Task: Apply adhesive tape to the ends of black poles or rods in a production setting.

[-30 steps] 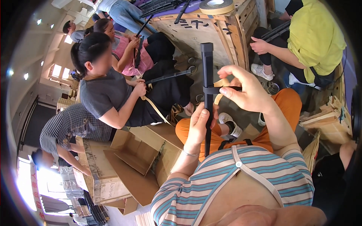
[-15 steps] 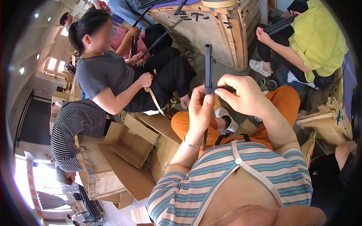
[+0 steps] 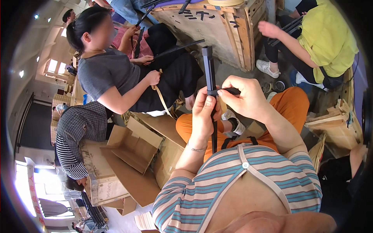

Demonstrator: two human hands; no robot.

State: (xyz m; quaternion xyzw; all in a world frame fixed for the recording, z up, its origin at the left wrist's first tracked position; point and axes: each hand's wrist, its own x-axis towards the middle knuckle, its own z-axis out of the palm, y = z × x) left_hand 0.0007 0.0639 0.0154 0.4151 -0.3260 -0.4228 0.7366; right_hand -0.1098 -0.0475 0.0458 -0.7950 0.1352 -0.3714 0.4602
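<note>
In front of my chest my left hand [image 3: 204, 110] is closed around a long, dark, flat-sided bar [image 3: 210, 72]. The bar stands nearly upright, with a blockier cap-like piece at its top and its lower end near my lap. My right hand [image 3: 246, 97] pinches a black strip [image 3: 233, 91] that crosses the bar just above my left thumb. A black band lies around the bar at that spot. Something tan shows between my hands, partly hidden by the fingers. Whether the strip comes off a roll cannot be made out.
Open cardboard boxes [image 3: 134, 143] lie at my left beside a wooden crate [image 3: 110, 190]. At left a person in grey [image 3: 112, 73] holds a black bar and a tan strap. A person in yellow [image 3: 326, 42] holds black bars at right. Ahead stands a large wooden crate [image 3: 202, 27].
The bar's top has tipped slightly left, and my left hand has shifted slightly left. My right hand still pinches the strip. The person in yellow has raised a hand.
</note>
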